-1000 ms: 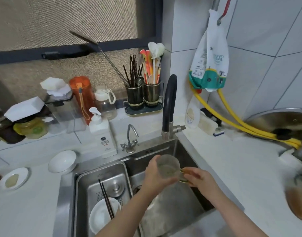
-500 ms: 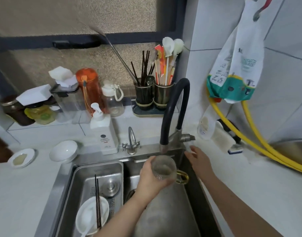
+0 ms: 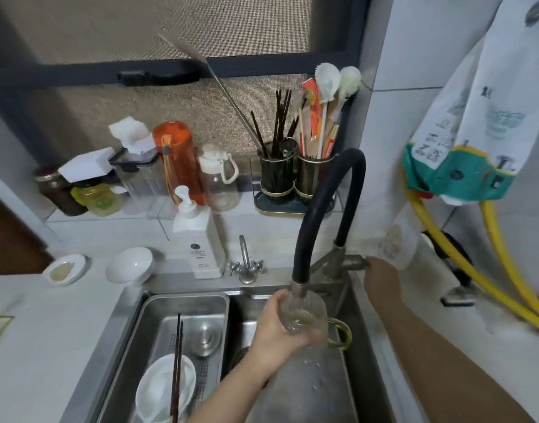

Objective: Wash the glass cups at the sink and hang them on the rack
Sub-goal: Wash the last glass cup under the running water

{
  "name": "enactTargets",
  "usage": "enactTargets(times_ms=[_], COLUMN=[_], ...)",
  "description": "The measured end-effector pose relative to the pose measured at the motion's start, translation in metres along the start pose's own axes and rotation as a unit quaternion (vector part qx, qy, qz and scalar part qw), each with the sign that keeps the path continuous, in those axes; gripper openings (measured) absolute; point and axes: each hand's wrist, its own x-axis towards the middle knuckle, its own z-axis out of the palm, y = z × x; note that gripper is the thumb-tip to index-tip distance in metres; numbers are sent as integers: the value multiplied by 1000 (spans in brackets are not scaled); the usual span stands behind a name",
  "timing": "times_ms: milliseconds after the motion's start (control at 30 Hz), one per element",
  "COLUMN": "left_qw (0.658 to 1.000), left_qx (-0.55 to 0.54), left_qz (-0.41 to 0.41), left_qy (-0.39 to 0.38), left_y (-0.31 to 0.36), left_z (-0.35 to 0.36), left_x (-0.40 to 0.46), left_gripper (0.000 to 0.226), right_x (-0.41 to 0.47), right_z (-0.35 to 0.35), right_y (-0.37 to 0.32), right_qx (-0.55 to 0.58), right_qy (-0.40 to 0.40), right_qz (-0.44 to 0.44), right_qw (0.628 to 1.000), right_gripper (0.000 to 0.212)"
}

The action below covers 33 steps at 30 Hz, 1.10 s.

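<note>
One glass cup (image 3: 305, 315) sat in our left hand (image 3: 277, 331), fingers curled round it, right under the black faucet spout (image 3: 298, 290) over the sink (image 3: 353, 346). Our right hand (image 3: 381, 277) gripped the tap lever (image 3: 355, 263) (its fingers mostly hidden).

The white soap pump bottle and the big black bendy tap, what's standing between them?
A small silver metal tap with two cross-shaped knobs stands between the white soap pump bottle and the black bendy tap, seen in the head view.
</note>
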Motion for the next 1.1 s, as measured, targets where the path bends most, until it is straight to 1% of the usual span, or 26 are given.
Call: enactTargets(times_ms=[200,400,533,633,767,900,1000,1100], left_qw=[1000,1000,999,999,999,999,999,999], left_qx=[7,13,12,12,4,10,9,10], left_qz=[-10,-19,-36,-43,-40,-34,-36,-36], left_qy=[-11,-13,-17,-11,-11,-10,-4,-5], left_y=[-1,-7,-9,-10,-9,-13,-15,-14], left_z=[1,0,1,0,-1,-2,-3,-4], left_x=[-1,3,1,0,-2,-1,0,-1], left_gripper=[70,66,77,80,79,71,70,73], right_x=[7,12,13,13,13,13,13,12], right_z=[5,11,11,6,-2,-3,-4,-6], right_y=[7,11,17,17,18,21,23,22], right_qx=[-21,4,34,81,89,112,110,127], right_qy=[11,16,38,52,48,45,46,46], right_qz=[3,-1,-1,-12,-35,-49,-64,-56], right_qw=[1000,1000,999,995,994,992,991,989], right_gripper=[33,33,30,27,25,25,26,24])
